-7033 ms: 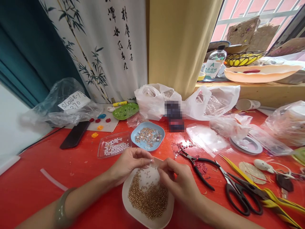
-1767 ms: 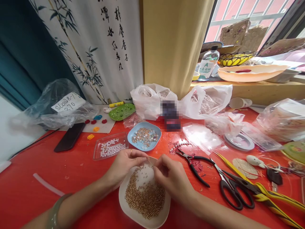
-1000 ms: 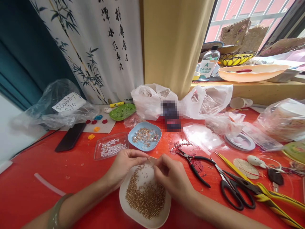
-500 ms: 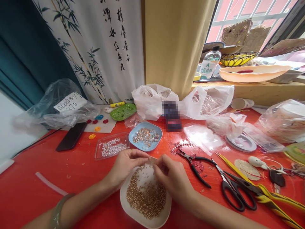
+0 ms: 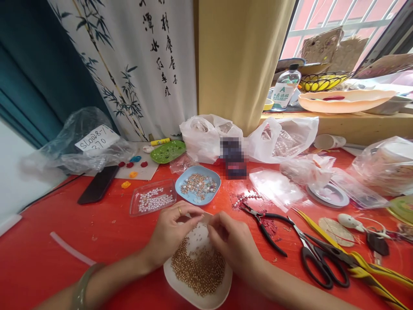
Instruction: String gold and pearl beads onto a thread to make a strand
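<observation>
My left hand (image 5: 172,230), with a ring on one finger, is over the far left side of a white dish (image 5: 206,302). Its thumb and fingertips are drawn nearly together in a pinch; anything between them is too small to make out. Across a narrow gap, my right hand (image 5: 235,242) is closed above the dish's right side, thumb against curled fingers, and what it grips is hidden. Many small gold beads (image 5: 199,273) fill the near part of the dish. A few tiny clear or silvery beads (image 5: 200,237) lie on its bare far part.
Beyond the hands are a blue dish (image 5: 217,189) of mixed beads and a clear tray (image 5: 133,209) of white pearls. Pliers (image 5: 267,237), scissors (image 5: 318,262) and yellow-handled pliers (image 5: 361,271) lie at right. A phone (image 5: 98,186) is at left; plastic bags (image 5: 206,137) line the back.
The fingertips of my two hands have drawn slightly apart. My left thumb and index finger show a bit more gap between them. The beads look unchanged, and the whole view has shifted slightly.
</observation>
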`<move>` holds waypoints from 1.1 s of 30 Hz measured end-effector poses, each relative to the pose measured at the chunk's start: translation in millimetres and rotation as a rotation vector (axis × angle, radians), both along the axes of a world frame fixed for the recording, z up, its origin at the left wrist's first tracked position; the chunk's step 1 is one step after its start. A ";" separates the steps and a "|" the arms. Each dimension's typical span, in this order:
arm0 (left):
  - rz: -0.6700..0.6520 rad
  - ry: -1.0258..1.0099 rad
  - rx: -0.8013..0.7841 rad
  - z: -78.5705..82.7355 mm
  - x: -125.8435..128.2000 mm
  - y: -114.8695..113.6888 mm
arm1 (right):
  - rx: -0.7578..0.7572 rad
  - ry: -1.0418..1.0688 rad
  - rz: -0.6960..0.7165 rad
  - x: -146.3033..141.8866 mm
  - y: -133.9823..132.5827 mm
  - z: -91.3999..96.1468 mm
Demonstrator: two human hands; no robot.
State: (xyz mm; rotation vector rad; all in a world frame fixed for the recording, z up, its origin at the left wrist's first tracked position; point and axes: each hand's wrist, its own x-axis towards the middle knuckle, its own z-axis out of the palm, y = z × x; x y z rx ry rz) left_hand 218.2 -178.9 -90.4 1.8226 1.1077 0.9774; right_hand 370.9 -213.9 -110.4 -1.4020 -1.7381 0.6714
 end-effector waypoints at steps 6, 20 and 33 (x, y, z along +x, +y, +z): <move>-0.078 -0.021 -0.015 0.9 -2.6 2.6 | 0.032 0.005 0.002 3.4 -0.5 0.0; -0.134 0.079 0.090 1.6 -9.8 8.4 | 0.013 0.208 0.086 7.9 2.7 -4.6; 0.255 0.126 -0.059 31.6 -53.6 69.6 | 0.030 0.173 0.095 11.7 3.8 7.2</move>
